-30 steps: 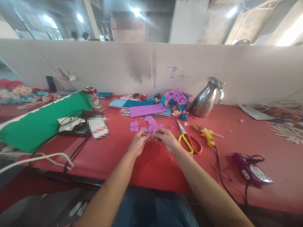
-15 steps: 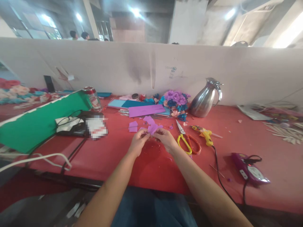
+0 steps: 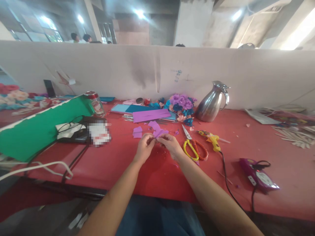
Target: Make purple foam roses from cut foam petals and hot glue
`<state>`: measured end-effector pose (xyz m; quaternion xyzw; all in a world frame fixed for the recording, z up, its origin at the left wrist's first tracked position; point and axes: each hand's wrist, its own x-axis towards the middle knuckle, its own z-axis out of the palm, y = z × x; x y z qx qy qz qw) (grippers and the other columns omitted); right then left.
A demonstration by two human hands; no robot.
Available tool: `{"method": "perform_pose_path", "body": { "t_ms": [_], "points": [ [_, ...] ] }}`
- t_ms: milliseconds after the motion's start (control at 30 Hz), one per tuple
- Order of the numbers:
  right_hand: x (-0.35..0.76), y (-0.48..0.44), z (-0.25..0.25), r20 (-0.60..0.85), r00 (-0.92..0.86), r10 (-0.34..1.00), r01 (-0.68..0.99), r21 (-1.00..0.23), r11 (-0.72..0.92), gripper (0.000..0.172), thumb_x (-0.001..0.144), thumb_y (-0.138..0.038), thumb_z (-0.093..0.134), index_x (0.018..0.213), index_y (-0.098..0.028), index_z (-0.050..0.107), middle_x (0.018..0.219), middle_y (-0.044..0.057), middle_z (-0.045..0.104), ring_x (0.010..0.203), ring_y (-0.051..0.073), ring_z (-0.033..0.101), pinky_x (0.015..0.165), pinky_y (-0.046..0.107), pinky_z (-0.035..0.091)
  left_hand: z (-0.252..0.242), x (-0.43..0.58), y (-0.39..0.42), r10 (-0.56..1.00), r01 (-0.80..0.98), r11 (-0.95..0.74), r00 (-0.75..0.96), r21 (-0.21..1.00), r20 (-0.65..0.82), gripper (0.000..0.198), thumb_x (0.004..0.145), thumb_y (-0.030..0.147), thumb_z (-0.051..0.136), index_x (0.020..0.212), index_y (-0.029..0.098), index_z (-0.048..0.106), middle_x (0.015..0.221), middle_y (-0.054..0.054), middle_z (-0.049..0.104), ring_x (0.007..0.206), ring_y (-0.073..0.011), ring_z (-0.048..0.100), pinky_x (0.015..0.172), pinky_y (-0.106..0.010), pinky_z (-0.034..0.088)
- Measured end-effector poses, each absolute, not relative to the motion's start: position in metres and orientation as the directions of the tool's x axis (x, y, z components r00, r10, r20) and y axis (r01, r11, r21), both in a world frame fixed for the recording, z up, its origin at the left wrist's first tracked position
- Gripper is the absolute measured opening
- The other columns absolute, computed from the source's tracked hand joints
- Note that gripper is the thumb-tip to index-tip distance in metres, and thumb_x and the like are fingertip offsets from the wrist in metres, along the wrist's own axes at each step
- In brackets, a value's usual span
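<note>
Above the red table, my left hand [image 3: 145, 147] and my right hand [image 3: 171, 144] meet at the fingertips. Both pinch a small piece of purple paper [image 3: 157, 133]; my fingers hide its lower part. A separate purple paper square [image 3: 137, 132] lies on the table just left of it. Behind it is a long purple paper strip [image 3: 151, 115] on top of blue sheets [image 3: 120, 108]. To the right of my right hand lie scissors [image 3: 193, 147] with one yellow and one red-orange handle, blades partly apart.
A yellow glue gun [image 3: 213, 141] with a black cord lies right of the scissors, near a purple power box [image 3: 258, 175]. A steel jug [image 3: 210, 103] stands by the partition, beside paper flowers [image 3: 182, 103]. Leftward are a glass jar [image 3: 95, 105] and a green panel [image 3: 46, 127].
Both hands keep their pinch on the purple paper; the fingers have shifted only slightly. The whole view has moved a little.
</note>
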<state>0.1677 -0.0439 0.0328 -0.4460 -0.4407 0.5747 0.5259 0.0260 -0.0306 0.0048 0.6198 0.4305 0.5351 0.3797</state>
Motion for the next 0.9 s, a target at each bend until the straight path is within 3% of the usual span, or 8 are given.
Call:
{"method": "perform_pose_path", "body": {
  "t_ms": [167, 333, 800, 900],
  "points": [
    [0.1651, -0.0418, 0.0311, -0.047, 0.006, 0.999, -0.186, -0.981, -0.046, 0.021, 0.061, -0.036, 0.071, 0.065, -0.018, 0.061, 0.062, -0.001, 0.063, 0.052, 0.008, 0.047, 0.056, 0.025, 0.036, 0.0041, 0.0256, -0.0289, 0.89, 0.275, -0.453, 0.089, 0.848, 0.447, 0.008, 0.081, 0.023, 0.056, 0.079, 0.018, 0.061, 0.091, -0.004, 0.055, 0.079, -0.0145, 0.054, 0.072, -0.025, 0.044],
    [0.1632, -0.0412, 0.03, -0.046, 0.029, 0.999, -0.176, -0.984, -0.041, 0.019, 0.061, -0.035, 0.068, 0.063, -0.018, 0.059, 0.06, -0.001, 0.062, 0.051, 0.008, 0.047, 0.055, 0.024, 0.036, 0.003, 0.026, -0.0287, 0.878, 0.302, -0.473, 0.087, 0.827, 0.471, 0.007, 0.08, 0.021, 0.055, 0.079, 0.018, 0.061, 0.091, -0.005, 0.056, 0.079, -0.0145, 0.054, 0.071, -0.025, 0.044],
    [0.168, -0.0441, 0.0388, -0.03, 0.05, 0.998, -0.15, -0.988, -0.022, 0.012, 0.058, -0.029, 0.065, 0.062, -0.018, 0.06, 0.058, -0.004, 0.057, 0.054, 0.008, 0.045, 0.057, 0.024, 0.035, 0.0025, 0.0275, -0.0298, 0.923, 0.127, -0.385, 0.07, 0.914, 0.379, 0.01, 0.078, 0.028, 0.063, 0.079, 0.018, 0.064, 0.089, -0.004, 0.055, 0.076, -0.0137, 0.053, 0.069, -0.025, 0.043],
    [0.1682, -0.0434, 0.0372, -0.018, 0.043, 0.999, -0.152, -0.988, -0.011, 0.013, 0.058, -0.03, 0.066, 0.062, -0.018, 0.06, 0.058, -0.004, 0.056, 0.054, 0.008, 0.044, 0.058, 0.024, 0.034, 0.0077, 0.0292, -0.0332, 0.958, 0.01, -0.281, 0.061, 0.96, 0.28, 0.015, 0.075, 0.033, 0.066, 0.078, 0.018, 0.065, 0.091, -0.004, 0.059, 0.075, -0.0134, 0.054, 0.069, -0.025, 0.044]
  ]
}}
